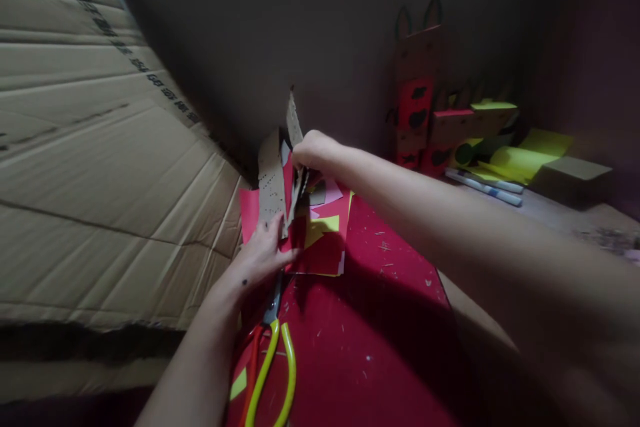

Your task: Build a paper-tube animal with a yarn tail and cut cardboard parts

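My right hand [316,149] is closed, its fingers gripping a narrow cardboard piece [294,119] that stands upright among other scraps. My left hand [263,253] reaches in lower down, thumb stretched out and fingers apart, touching the base of a wider dotted cardboard strip [271,177]. Red paper shows between these cardboard pieces. Beneath both hands lies a stack of red paper sheets [325,257], with yellow paper scraps [323,230] and pink scraps on top. Yellow-handled scissors [273,347] lie just below my left hand, beside a red handle [254,363].
A red table [370,347] bears small cuttings. A large cardboard sheet [100,213] leans along the left. Decorated cardboard figures [417,93] stand at the back right, near yellow paper [525,160], markers [485,188] and a small cardboard box [570,177].
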Tool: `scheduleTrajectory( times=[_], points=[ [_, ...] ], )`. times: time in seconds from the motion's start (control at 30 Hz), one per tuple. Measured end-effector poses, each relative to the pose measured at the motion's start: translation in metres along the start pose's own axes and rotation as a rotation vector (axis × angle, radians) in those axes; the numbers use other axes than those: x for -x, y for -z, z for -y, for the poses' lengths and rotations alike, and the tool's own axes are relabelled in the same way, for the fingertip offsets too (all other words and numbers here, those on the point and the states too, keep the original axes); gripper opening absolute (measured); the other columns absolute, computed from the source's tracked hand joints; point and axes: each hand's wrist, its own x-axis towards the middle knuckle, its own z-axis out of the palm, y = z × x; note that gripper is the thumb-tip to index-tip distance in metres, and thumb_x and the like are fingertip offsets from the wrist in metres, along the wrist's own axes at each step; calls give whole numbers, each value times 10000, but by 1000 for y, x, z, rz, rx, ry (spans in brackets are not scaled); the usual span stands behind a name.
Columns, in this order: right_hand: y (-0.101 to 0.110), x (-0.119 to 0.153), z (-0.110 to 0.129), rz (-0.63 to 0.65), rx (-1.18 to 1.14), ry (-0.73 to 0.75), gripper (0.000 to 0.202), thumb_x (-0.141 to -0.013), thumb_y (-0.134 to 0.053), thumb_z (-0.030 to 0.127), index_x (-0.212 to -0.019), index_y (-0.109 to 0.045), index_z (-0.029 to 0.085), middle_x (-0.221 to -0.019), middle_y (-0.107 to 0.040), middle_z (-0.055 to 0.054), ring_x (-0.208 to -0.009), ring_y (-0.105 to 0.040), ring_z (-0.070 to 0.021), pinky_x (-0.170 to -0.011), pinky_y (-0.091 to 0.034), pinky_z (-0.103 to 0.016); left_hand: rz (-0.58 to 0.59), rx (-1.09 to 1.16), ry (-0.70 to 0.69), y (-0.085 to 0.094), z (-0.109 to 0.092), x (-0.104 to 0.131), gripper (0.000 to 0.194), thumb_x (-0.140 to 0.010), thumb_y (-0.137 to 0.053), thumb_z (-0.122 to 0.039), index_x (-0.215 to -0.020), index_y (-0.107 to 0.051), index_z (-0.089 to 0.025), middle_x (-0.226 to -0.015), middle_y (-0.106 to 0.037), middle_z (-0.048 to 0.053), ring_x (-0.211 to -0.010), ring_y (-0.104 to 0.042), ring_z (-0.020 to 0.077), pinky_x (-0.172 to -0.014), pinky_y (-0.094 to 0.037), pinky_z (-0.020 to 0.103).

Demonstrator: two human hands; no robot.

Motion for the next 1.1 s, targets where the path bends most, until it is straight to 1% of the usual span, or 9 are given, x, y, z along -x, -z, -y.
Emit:
scheduleTrajectory(
  times=[0.2,0.33,0.4,0.47,0.53,0.67,0.77,0.87,1.1],
  points=[
    [67,38,17,-322,141,56,278,-473,-697,-10,-405,-469,133,-579,-506,-32,-850,-589,-307,-635,-485,-346,73,-59,13,-5,-2,4,749,-707,-543,-467,-1335,-290,-147,-1070,-499,136,-972,-518,295,-819,-420,396],
    [90,66,3,-410,-24,107,131,-622,-658,131,-547,-551,132,-593,-524,-31,-725,-626,-220,-568,-469,-296,24,-13,-13,-3,-9,8,745,-684,-569,-536,-1298,-367,-166,-1110,-501,143,-1039,-485,318,-867,-395,416],
    [86,71,-16,-356,-197,117,37,-657,-616,139,-637,-591,157,-605,-583,-26,-603,-624,-167,-539,-491,-286,-68,86,-23,1,-18,8,769,-672,-576,-575,-1278,-397,-137,-1150,-487,159,-1074,-461,321,-897,-372,423],
    [74,75,-38,-203,-583,34,96,-605,-598,72,-640,-623,157,-623,-634,-43,-599,-639,-183,-595,-528,-323,-141,325,-9,5,-31,10,730,-703,-555,-573,-1255,-417,-114,-1123,-510,154,-1008,-503,279,-861,-398,393],
    [59,82,-58,-84,-798,-32,181,-562,-578,27,-667,-641,160,-651,-665,-52,-649,-656,-197,-660,-537,-327,-81,702,12,7,-48,12,657,-760,-504,-554,-1252,-411,-128,-958,-578,100,-774,-565,189,-696,-449,319],
    [37,115,-86,8,-828,-89,208,-543,-583,26,-705,-656,134,-709,-694,-100,-677,-668,-226,-688,-536,-346,125,1316,-28,1,-78,17,490,-773,-538,-486,-1133,-494,-156,-664,-552,-6,-486,-472,84,-465,-362,207],
    [34,142,-100,175,-862,-159,273,-561,-601,42,-809,-662,138,-783,-709,-113,-720,-671,-232,-713,-525,-345,128,1373,-46,-4,-89,17,296,-734,-587,-410,-827,-579,-130,-635,-545,-1,-514,-483,85,-502,-382,208],
    [45,154,-112,202,-869,-217,288,-564,-609,31,-835,-656,116,-784,-713,-122,-722,-672,-239,-737,-516,-373,174,1327,-46,0,-93,15,250,-681,-609,-371,-648,-549,-130,-548,-516,-10,-486,-474,97,-489,-381,219],
    [63,168,-131,143,-872,-268,196,-600,-585,2,-780,-639,57,-765,-703,-155,-663,-673,-259,-642,-536,-405,206,1160,17,1,-109,20,215,-685,-550,-339,-608,-536,-138,-483,-503,-19,-409,-442,102,-424,-341,226]
  ],
)
